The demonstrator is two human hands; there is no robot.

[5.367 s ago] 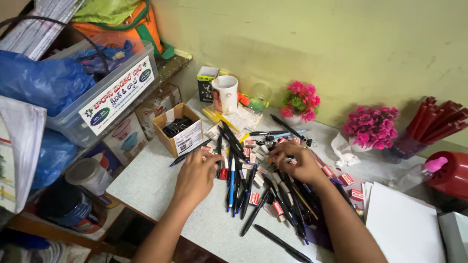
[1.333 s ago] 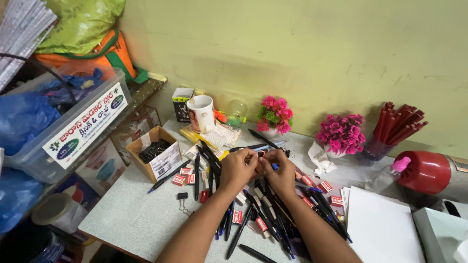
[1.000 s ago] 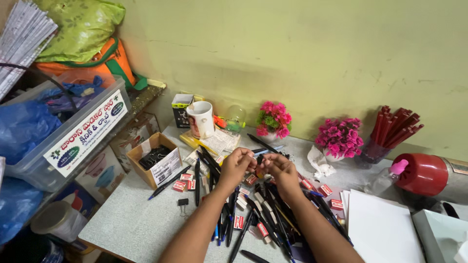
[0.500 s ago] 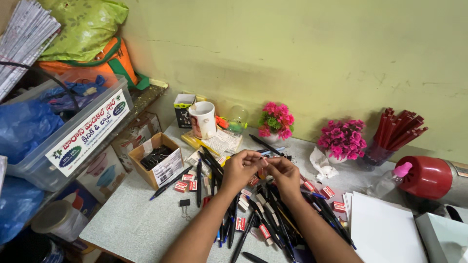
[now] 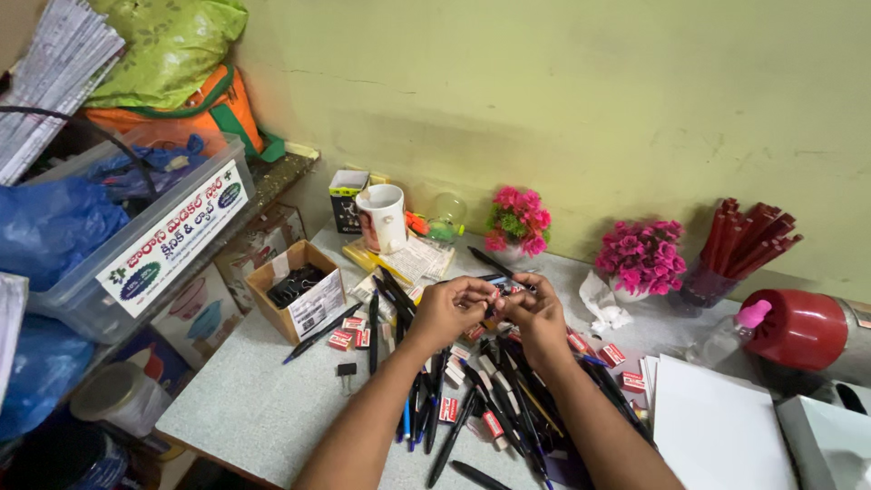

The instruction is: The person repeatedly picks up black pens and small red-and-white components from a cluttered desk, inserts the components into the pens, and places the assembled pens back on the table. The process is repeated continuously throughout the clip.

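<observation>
Small shop or office desk, heaped pens (image 5: pixel 472 399), carton of binder clips (image 5: pixel 295 289), labelled storage bin (image 5: pixel 136 245), stacked papers (image 5: pixel 54 82)

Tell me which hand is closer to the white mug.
Left. The left hand is just below and right of the white mug, over the pens; the right hand sits farther right, beyond the left.
</observation>
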